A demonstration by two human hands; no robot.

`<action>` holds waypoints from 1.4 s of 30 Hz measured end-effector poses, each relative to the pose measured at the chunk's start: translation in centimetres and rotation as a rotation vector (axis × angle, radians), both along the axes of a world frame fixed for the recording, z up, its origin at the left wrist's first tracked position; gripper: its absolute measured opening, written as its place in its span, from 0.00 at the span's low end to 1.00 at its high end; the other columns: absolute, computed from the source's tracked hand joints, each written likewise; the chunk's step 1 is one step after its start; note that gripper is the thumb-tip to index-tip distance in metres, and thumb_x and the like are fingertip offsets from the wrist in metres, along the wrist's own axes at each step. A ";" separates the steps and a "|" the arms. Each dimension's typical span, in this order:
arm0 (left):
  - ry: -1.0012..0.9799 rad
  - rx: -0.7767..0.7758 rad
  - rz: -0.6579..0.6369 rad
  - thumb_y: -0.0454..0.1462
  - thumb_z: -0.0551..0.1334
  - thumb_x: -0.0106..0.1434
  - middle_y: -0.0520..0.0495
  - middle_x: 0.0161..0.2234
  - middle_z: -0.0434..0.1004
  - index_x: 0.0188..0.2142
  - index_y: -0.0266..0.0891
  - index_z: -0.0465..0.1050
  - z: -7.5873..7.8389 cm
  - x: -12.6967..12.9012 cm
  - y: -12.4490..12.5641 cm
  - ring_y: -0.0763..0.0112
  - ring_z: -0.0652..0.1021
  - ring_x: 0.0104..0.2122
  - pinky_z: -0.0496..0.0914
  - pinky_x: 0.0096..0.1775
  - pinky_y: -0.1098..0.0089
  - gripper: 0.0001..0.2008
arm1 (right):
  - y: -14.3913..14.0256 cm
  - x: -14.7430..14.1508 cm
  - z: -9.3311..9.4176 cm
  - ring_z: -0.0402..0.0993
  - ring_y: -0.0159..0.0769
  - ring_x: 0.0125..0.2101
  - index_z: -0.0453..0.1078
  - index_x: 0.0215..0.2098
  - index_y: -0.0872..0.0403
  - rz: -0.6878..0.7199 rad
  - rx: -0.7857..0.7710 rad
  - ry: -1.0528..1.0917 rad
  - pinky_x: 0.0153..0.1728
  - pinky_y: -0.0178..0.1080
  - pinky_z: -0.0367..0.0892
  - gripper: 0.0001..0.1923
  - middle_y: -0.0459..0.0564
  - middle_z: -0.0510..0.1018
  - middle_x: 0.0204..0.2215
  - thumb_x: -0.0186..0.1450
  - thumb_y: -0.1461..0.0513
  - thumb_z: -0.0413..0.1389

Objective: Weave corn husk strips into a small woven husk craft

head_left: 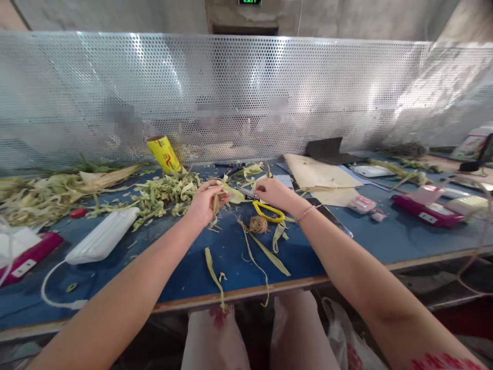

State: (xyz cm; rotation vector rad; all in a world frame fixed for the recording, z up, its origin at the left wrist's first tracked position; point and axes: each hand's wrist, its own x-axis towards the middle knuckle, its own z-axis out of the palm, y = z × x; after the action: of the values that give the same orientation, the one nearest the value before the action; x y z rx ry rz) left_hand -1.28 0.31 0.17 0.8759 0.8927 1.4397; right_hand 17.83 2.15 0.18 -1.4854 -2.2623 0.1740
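Blue-topped bench [185, 277] with a worn wooden front edge, backed by a perforated metal screen [246, 92]. Near the front edge, loose pale-green husk strips [269, 254], one draped over the lip and likely to slide off if brushed by a forearm. Just behind them, a small ball of twine [258, 224], round and free to roll toward the edge if the strips beneath get tugged. Yellow-handled scissors [268, 211] lying close under the right wrist, blades partly hidden; a careless drop of that wrist could snag them. Further in, left hand [205, 201] closed around a folded husk piece [225, 192], pinched at mid-bench; thin, dry-looking, creased, yellow-green, frayed at the ends, probably prone to tearing if pulled hard. Right hand [274, 192] curled, fingertips pinching the other end of the same piece. Beyond, toward the far left edge, a heap of husk scraps [165, 192] and a yellow roll [164, 154] leaning by the screen.
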 end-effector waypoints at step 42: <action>-0.465 -0.080 -0.115 0.29 0.49 0.61 0.54 0.15 0.58 0.20 0.35 0.58 0.7 -2.8 1.5 0.84 0.60 0.14 0.63 0.20 0.80 0.13 | 0.4 -0.6 -1.7 0.71 0.43 0.37 0.61 0.43 0.59 0.027 0.227 -0.132 0.35 0.37 0.61 0.28 0.57 0.74 0.35 0.59 0.44 0.45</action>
State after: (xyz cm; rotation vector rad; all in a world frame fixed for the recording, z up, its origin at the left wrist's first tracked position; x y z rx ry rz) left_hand -4.08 1.86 0.83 0.4912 0.5350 1.4164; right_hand 17.19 2.52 -1.50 -1.3834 -2.3168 -0.1727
